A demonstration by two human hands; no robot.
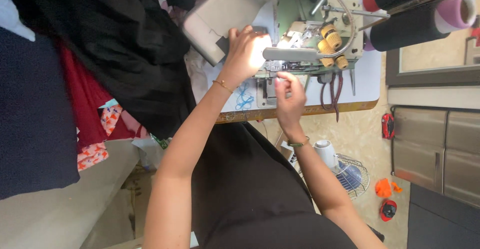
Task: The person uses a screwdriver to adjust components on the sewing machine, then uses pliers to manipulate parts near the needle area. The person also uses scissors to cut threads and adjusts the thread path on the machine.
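- The left hand (pixel 246 53) lies palm down, fingers spread and slightly curled, pressing on a small dark piece of cloth (pixel 223 44) at the foot of the sewing machine (pixel 305 34); it grips nothing, and bright lamp light washes out its knuckles.
- The right hand (pixel 290 99) is raised just below the machine's needle area, fingertips pinched together; whether they hold a thread is too small to tell.
- Each wrist wears a thin bracelet, gold-coloured on the left, greenish on the right.
- The sewing machine is pale green metal with round yellow knobs (pixel 331 41) and a smooth grey cover plate (pixel 220 14).
- It stands on a white table (pixel 367 79) with a wood-coloured edge.
- A heap of soft black fabric (pixel 125 44) lies beside the left forearm, with red and patterned cloth (pixel 92 114) beyond it.
- Large cones of dark thread (pixel 410 24) stand at the far side.
- A small wire-caged fan (pixel 350 174) sits on the speckled floor.
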